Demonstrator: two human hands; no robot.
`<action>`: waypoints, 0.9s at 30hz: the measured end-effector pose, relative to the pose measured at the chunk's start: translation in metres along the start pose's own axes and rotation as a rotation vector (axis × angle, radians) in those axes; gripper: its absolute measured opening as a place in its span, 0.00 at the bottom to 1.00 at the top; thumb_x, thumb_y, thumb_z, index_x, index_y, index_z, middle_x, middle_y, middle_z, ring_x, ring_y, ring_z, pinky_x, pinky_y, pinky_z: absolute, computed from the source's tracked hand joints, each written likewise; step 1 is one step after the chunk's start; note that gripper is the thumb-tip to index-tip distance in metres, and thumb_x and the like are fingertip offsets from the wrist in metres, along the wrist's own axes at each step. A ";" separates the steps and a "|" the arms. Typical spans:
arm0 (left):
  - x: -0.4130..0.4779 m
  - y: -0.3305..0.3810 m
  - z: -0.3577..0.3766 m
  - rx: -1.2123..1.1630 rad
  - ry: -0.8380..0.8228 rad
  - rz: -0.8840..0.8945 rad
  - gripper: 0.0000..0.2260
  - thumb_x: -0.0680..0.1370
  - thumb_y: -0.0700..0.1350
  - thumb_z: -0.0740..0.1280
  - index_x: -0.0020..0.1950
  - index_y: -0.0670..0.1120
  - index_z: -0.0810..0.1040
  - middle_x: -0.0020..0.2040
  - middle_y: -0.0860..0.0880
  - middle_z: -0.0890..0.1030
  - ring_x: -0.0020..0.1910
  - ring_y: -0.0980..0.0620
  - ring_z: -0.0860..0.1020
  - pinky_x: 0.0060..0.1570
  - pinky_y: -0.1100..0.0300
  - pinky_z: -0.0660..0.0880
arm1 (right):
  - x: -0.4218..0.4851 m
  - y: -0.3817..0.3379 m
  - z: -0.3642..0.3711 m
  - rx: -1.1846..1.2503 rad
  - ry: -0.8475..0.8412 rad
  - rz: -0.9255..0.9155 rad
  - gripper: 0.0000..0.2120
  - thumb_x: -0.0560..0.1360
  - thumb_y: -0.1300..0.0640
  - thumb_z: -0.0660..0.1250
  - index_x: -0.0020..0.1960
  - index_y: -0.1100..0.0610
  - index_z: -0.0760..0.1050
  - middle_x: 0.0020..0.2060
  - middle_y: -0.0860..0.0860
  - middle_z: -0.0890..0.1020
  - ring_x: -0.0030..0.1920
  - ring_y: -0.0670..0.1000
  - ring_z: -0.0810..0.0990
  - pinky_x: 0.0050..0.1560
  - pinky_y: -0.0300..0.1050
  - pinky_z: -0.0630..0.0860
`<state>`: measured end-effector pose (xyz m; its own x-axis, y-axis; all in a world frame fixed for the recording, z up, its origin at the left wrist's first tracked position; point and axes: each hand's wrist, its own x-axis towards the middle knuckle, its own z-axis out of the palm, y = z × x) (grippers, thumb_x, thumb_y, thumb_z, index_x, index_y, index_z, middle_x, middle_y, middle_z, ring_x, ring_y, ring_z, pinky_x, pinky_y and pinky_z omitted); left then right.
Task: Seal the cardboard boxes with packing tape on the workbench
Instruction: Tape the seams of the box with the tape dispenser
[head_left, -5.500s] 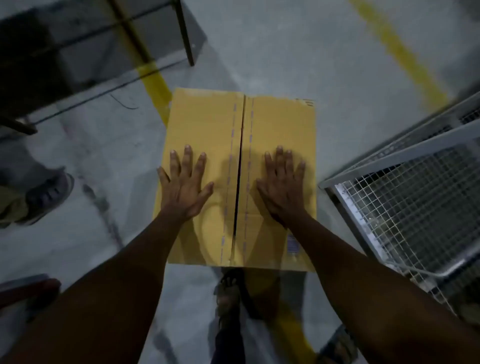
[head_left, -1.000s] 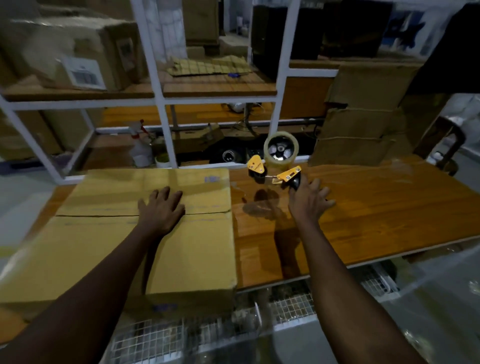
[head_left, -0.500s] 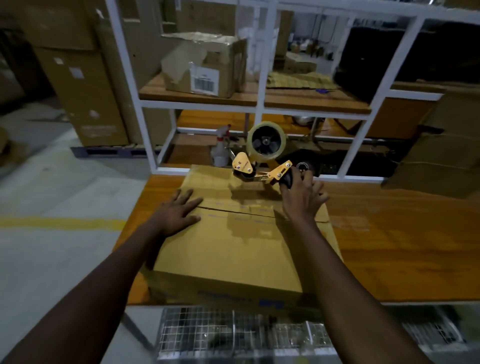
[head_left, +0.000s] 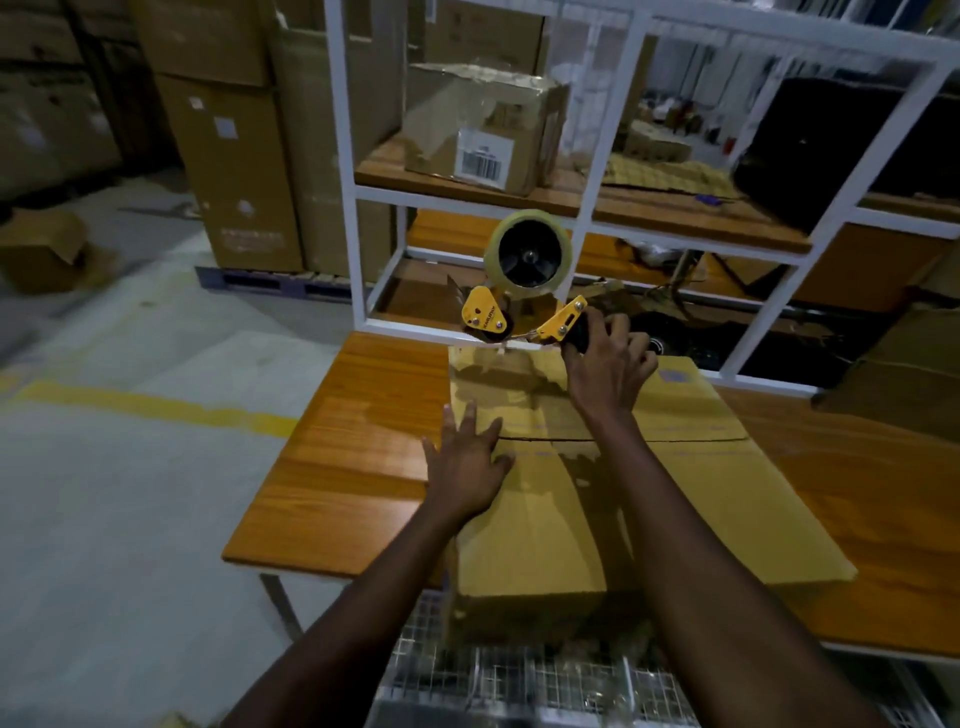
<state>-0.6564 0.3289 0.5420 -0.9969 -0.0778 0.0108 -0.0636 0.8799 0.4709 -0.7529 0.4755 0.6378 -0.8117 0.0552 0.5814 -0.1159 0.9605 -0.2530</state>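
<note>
A closed cardboard box (head_left: 691, 499) lies on the wooden workbench (head_left: 358, 447), its flap seam running left to right across the top. My left hand (head_left: 465, 467) rests flat with spread fingers on the box's left edge, beside the seam. My right hand (head_left: 605, 366) grips the black handle of a yellow tape dispenser (head_left: 524, 291) with a clear tape roll. The dispenser's front end hovers at the box's far left corner; contact with the cardboard is not clear.
A white metal shelf frame (head_left: 597, 130) stands right behind the bench, carrying a labelled carton (head_left: 483, 124) and flattened cardboard. Tall stacked cartons (head_left: 234, 156) sit on a pallet at left. A wire-mesh cage (head_left: 519, 675) is below the bench's near edge. Grey floor with a yellow line lies left.
My right hand picked the tape dispenser off the bench and carried it over the box to its far left corner. My left hand slid left along the seam to the box's edge.
</note>
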 end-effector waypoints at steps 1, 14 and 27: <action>-0.004 0.007 0.004 0.009 0.016 -0.007 0.26 0.82 0.60 0.56 0.79 0.57 0.58 0.81 0.48 0.43 0.79 0.40 0.38 0.72 0.32 0.49 | 0.001 -0.001 -0.001 -0.005 0.008 -0.005 0.21 0.76 0.46 0.67 0.67 0.47 0.70 0.58 0.54 0.74 0.54 0.60 0.71 0.54 0.55 0.65; -0.001 0.036 -0.070 -1.335 0.296 -0.410 0.13 0.81 0.49 0.60 0.51 0.43 0.80 0.41 0.45 0.81 0.28 0.52 0.72 0.30 0.59 0.69 | -0.005 0.002 -0.031 0.066 0.097 -0.001 0.20 0.76 0.48 0.67 0.67 0.47 0.71 0.56 0.55 0.75 0.55 0.61 0.71 0.57 0.57 0.64; 0.013 0.044 -0.093 -1.964 -0.105 -0.489 0.05 0.81 0.37 0.63 0.46 0.39 0.76 0.26 0.50 0.77 0.20 0.58 0.74 0.21 0.68 0.73 | -0.009 -0.001 -0.041 0.103 0.062 0.048 0.19 0.76 0.48 0.67 0.66 0.48 0.71 0.57 0.55 0.73 0.57 0.61 0.70 0.58 0.59 0.64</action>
<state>-0.6683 0.3229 0.6449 -0.9180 -0.0181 -0.3962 -0.2212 -0.8058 0.5493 -0.7217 0.4856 0.6643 -0.7811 0.1204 0.6127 -0.1385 0.9234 -0.3580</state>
